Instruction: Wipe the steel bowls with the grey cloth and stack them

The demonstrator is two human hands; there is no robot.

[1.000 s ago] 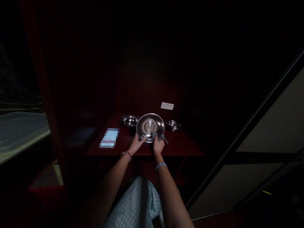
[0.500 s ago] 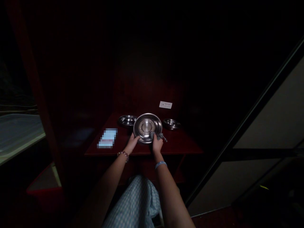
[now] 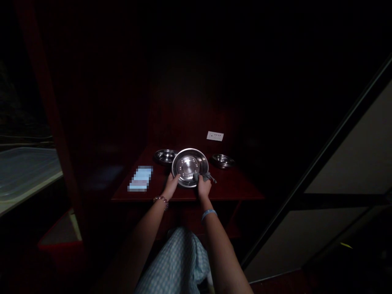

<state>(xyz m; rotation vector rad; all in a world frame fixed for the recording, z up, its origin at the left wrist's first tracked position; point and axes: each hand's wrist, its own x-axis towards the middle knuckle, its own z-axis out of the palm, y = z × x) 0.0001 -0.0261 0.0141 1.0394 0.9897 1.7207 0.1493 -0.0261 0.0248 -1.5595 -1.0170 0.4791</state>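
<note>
A shiny steel bowl (image 3: 188, 163) is held tilted above the front of the dark red desk (image 3: 239, 188), its inside facing me. My left hand (image 3: 172, 184) grips its lower left rim, the thumb lying over the edge. At the lower right rim, my right hand (image 3: 204, 186) is closed on a grey cloth (image 3: 208, 177) pressed against the bowl; the cloth's loose end hangs out to the right. Behind the bowl on the left sits another steel bowl (image 3: 165, 156), partly covered by the held one. To the right lie stacked steel bowls (image 3: 223, 160).
A blurred-out lit rectangle, apparently a phone screen (image 3: 141, 179), lies on the desk's left side. A white socket panel (image 3: 215, 136) is on the back wall. Dark side panels flank the desk. At far left are a shelf with a clear plastic lid (image 3: 27, 171) and a red bin (image 3: 61, 243).
The camera view has shifted slightly. The bowl's tilt differs a little, and the right hand with the cloth stays near the lower right rim.
</note>
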